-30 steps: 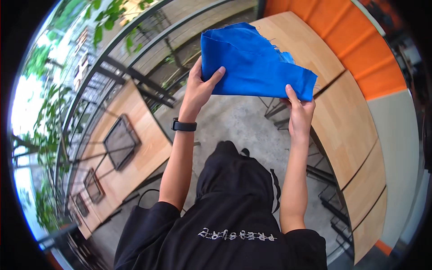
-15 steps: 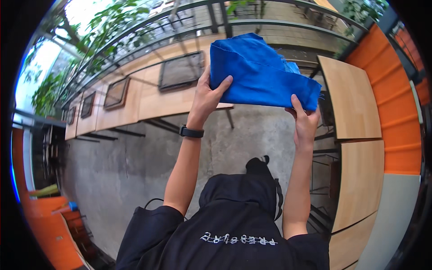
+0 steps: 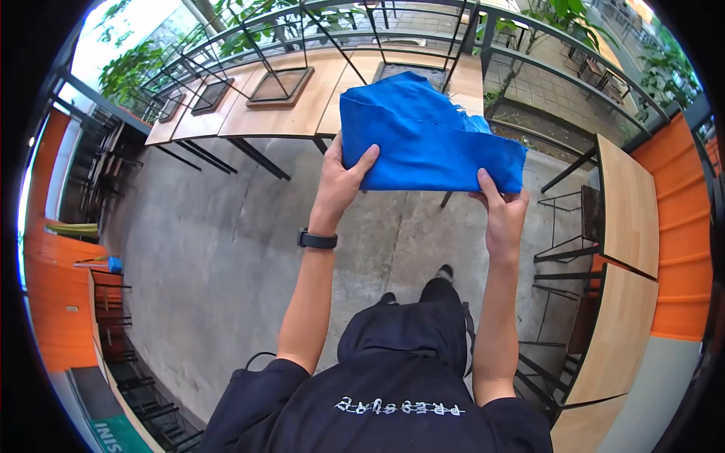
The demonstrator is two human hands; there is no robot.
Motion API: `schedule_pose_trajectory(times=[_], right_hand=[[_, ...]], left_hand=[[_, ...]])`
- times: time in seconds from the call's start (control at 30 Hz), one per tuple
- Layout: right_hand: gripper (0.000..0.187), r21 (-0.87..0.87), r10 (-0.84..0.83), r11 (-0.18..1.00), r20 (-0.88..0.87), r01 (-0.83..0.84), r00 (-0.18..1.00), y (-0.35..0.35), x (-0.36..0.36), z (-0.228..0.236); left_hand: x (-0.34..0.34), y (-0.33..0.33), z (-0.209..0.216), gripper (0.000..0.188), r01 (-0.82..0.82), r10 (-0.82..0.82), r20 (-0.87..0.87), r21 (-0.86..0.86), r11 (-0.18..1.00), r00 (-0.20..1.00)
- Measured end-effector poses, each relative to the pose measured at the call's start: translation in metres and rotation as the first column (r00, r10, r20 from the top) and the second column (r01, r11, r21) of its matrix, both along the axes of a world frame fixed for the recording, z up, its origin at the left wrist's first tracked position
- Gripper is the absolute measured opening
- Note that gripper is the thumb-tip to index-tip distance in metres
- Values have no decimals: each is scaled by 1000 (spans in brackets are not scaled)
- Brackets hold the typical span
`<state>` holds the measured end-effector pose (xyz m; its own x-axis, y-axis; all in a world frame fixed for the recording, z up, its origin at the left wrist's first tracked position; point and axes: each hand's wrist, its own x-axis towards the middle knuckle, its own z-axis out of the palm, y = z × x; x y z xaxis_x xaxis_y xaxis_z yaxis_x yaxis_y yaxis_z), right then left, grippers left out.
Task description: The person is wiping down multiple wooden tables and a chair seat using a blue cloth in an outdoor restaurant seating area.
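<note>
A piece of blue cloth (image 3: 430,147), folded over with a frayed upper right edge, is held up in front of me between both hands. My left hand (image 3: 340,177) grips its lower left side, the thumb lying on the near face and the fingers hidden behind. At the lower right corner my right hand (image 3: 500,211) pinches the cloth, thumb in front and the fingers mostly behind it. A dark watch (image 3: 317,240) is on my left wrist.
Wooden tables (image 3: 268,117) carrying upturned stools (image 3: 279,85) run along a metal railing (image 3: 574,72) ahead. More wooden tables (image 3: 627,204) line the orange wall (image 3: 680,249) on the right, stools under them. Grey concrete floor (image 3: 219,249) lies below; an orange wall (image 3: 68,302) stands left.
My view has turned and shifted, so the tables ahead and at right appear farther right. Both hands still hold the cloth, which sits slightly lower and left in view.
</note>
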<state>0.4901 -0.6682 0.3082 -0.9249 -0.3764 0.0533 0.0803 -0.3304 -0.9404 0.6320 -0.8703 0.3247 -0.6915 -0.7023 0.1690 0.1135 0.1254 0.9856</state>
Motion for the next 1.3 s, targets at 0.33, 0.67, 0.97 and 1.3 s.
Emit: schedule_pose_trajectory(times=[0.33,0.67,0.97,1.3], right_hand=[[20,24,168,986,-35,-167,985,-9,-12,5],[17,4,281,960,-19,-281,959,-32,-36,-2],[17,53,256,966,-19,-255,966,-81,-36,-8],[19,70,145,987,-36,-143,989,-209,3,-6]], left_hand=[[13,11,0,56,-153,152,-39,-15,988,988],[5,-1,-10,65,-212,212,-29,30,977,977],[1,-56,-21,61,-208,210,-41,50,977,977],[20,-203,-24,58,-105,107,-42,51,993,993]])
